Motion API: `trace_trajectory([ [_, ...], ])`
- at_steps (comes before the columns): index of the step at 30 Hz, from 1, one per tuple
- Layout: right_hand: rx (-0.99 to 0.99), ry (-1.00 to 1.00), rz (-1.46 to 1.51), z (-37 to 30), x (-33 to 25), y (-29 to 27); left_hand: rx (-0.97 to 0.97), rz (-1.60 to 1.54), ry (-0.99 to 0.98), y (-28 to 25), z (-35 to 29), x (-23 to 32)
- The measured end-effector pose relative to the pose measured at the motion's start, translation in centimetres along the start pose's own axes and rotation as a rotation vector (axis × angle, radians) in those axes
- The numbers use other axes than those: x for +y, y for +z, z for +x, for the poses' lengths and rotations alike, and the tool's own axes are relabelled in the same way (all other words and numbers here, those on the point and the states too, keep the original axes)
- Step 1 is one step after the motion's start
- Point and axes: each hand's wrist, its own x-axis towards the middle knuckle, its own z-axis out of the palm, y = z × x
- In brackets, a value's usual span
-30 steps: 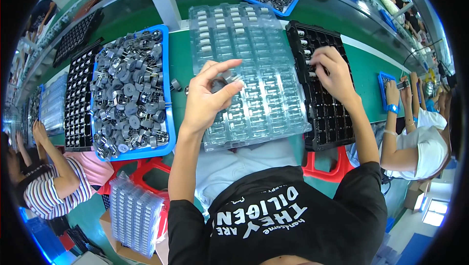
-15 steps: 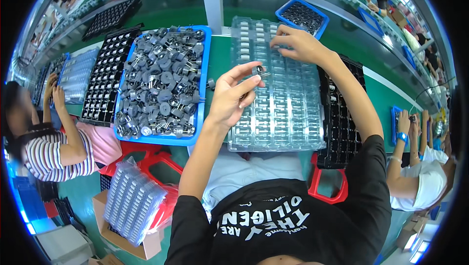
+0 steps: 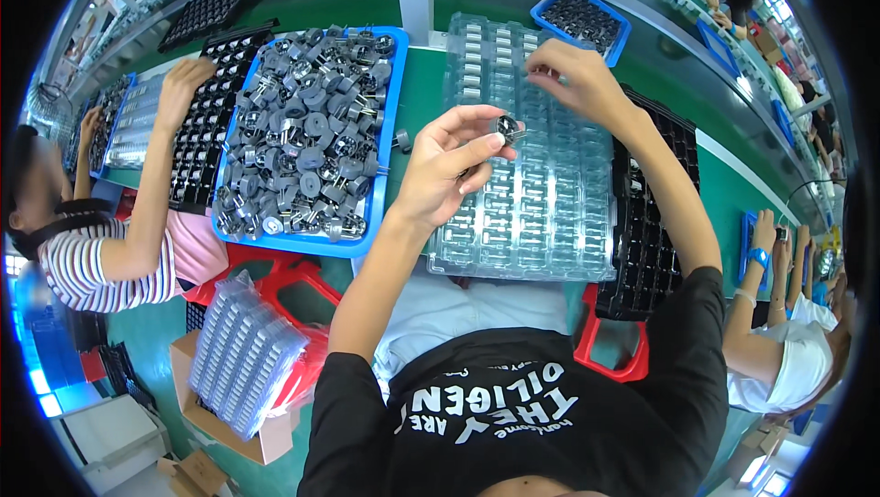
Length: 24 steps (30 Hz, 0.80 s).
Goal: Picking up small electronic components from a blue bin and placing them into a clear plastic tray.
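In the middle, my left hand (image 3: 445,162) pinches a small round dark part with metal pins (image 3: 505,127) between thumb and fingers, raised over the clear plastic tray (image 3: 550,268). The tray has rows of pockets, and bright metal pieces (image 3: 472,61) sit in several of the far-left ones. My right hand (image 3: 582,80) hovers above the tray's far side with its fingers bent together. Whether anything is between those fingertips is too small to make out. To my left, a blue bin (image 3: 390,121) is heaped with grey round parts with metal pins (image 3: 307,144).
A black pocketed tray (image 3: 651,249) lies partly beneath the clear one. Behind stands a smaller blue bin (image 3: 619,43) of dark parts. A loose grey part (image 3: 401,140) rests beside the large bin. A co-worker's arm (image 3: 160,158) reaches over another black tray (image 3: 197,139) at the left.
My right hand has lifted off the far pockets and shifted slightly right. The part in my left hand is turned and raised a little. The left co-worker's arm has reached over the black tray.
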Motion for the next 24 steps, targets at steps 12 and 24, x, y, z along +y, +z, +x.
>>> trace_trajectory([
  [12, 0.082, 0.009, 0.366, -1.9, -7.6, -1.7, -0.017, -0.043, -0.019, -0.1, -0.3, 0.1],
  [24, 0.139, -0.116, 0.216, -2.1, -7.8, -1.2, -0.017, 0.035, -0.018, 0.1, -0.4, -0.1],
])
